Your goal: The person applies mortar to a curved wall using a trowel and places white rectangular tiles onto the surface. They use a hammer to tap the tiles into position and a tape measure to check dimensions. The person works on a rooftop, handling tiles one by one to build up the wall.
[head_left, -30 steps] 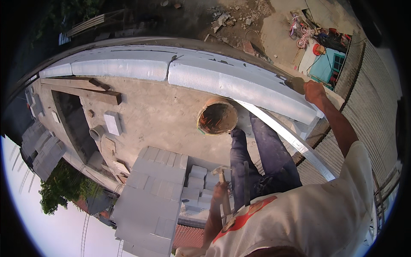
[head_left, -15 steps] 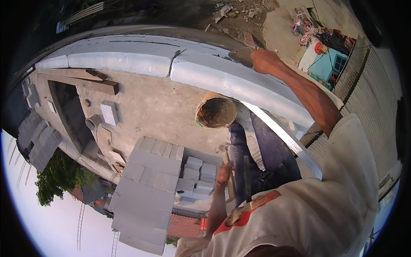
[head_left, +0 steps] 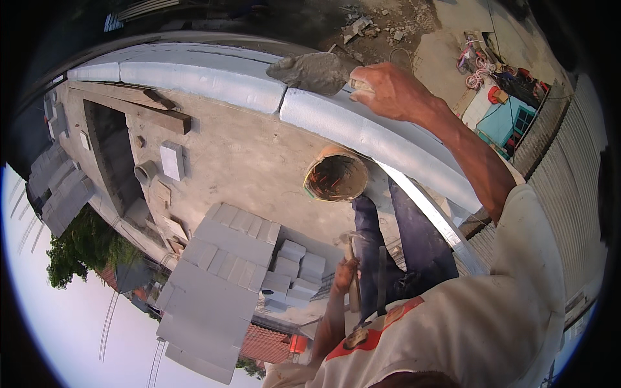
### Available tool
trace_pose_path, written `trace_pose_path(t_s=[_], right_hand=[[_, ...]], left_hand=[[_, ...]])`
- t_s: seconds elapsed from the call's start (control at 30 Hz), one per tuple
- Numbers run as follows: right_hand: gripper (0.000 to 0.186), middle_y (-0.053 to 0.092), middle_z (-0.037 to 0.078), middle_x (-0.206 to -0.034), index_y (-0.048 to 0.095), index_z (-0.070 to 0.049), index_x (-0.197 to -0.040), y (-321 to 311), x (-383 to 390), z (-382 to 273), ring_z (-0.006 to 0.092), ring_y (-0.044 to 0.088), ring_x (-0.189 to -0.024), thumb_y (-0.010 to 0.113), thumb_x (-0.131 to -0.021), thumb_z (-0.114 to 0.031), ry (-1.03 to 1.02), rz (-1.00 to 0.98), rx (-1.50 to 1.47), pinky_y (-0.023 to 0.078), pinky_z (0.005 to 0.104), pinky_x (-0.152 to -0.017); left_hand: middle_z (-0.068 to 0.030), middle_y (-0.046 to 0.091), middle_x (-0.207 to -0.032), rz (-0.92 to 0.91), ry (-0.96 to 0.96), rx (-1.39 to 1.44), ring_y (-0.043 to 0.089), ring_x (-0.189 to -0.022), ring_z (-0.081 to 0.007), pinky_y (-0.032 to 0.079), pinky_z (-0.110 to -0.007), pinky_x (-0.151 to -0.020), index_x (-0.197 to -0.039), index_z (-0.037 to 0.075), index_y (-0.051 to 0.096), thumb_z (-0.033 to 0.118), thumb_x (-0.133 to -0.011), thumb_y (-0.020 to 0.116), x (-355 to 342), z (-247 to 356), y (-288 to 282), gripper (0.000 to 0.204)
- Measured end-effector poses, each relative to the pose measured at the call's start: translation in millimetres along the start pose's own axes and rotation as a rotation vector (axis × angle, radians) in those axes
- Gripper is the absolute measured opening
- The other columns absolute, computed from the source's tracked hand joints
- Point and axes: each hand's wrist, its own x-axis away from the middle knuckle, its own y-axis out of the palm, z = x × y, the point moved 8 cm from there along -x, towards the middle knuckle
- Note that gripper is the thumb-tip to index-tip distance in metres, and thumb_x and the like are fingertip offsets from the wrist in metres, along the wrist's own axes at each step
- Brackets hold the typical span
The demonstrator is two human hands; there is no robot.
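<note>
My right hand (head_left: 386, 90) grips the handle of a grey, mortar-coated trowel (head_left: 310, 71), whose blade is at the top of a row of pale blocks (head_left: 372, 129), over the joint between two of them. My left hand (head_left: 346, 275), lower and close to my dark-trousered legs, is closed on a hammer (head_left: 352, 291) with a wooden handle and its head up. A round bucket (head_left: 349, 161), dirty inside, stands beside the wall at my feet. A long silver straightedge (head_left: 427, 213) slants from near the bucket along the blocks toward my body.
Wooden beams (head_left: 149, 116) lie beside a dark opening (head_left: 110, 152) in the concrete roof. Stacks of grey blocks (head_left: 220, 297) and loose blocks (head_left: 294, 271) are at lower centre-left. Past the wall is a drop to rubble (head_left: 362, 26); corrugated roofing (head_left: 569, 181) runs at the right.
My right hand has swept left along the wall top with the trowel, from the far right end to the joint. My left hand still holds the hammer. The view has shifted slightly.
</note>
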Motion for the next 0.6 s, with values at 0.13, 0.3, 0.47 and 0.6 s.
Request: trace_pose_path(t_s=[0.13,0.3,0.47,0.6], right_hand=[[0.047,0.074,0.027,-0.112,0.07,0.002,-0.126,-8.7,38.4,63.8,0.039,0.073,-0.105,0.075,-0.093,-0.031,0.124,-0.104,-0.24,0.055,0.0482,-0.094],[0.048,0.074,0.025,-0.115,0.072,-0.001,-0.128,36.4,94.7,240.4,0.0394,0.072,-0.107,0.076,-0.091,-0.031,0.408,-0.116,-0.041,0.055,0.0478,-0.095],[0.045,0.074,0.026,-0.115,0.072,0.002,-0.119,126.2,140.9,352.2,0.0419,0.07,-0.112,0.077,-0.089,-0.031,0.577,-0.235,0.125,0.055,0.0504,-0.098],[0.033,0.074,0.026,-0.116,0.076,-0.005,-0.114,169.8,130.6,380.1,0.0439,0.071,-0.111,0.072,-0.088,-0.026,0.574,-0.148,0.245,0.057,0.0534,-0.096]], left_hand=[[-0.0066,0.064,-0.081,0.014,0.002,-0.068,0.063,-0.057,-0.0153,0.052,-0.029,-0.052,-0.108,0.0,0.064,0.021,-0.1,0.065,-5.8,-4.8,-2.3,0.023],[-0.0071,0.063,-0.082,-0.023,0.019,0.033,0.064,-0.058,-0.0165,0.054,-0.029,-0.052,-0.109,-0.001,0.063,0.018,-0.1,0.063,-2.7,0.5,2.1,0.021],[-0.0051,0.064,-0.083,-0.033,0.008,-0.01,0.062,-0.059,-0.0142,0.055,-0.03,-0.055,-0.115,0.001,0.062,0.024,-0.103,0.064,-10.3,2.4,-3.9,0.027],[-0.0052,0.063,-0.082,-0.016,-0.015,-0.042,0.062,-0.059,-0.0143,0.054,-0.03,-0.054,-0.114,0.001,0.062,0.023,-0.103,0.063,-17.5,5.4,-8.9,0.025]])
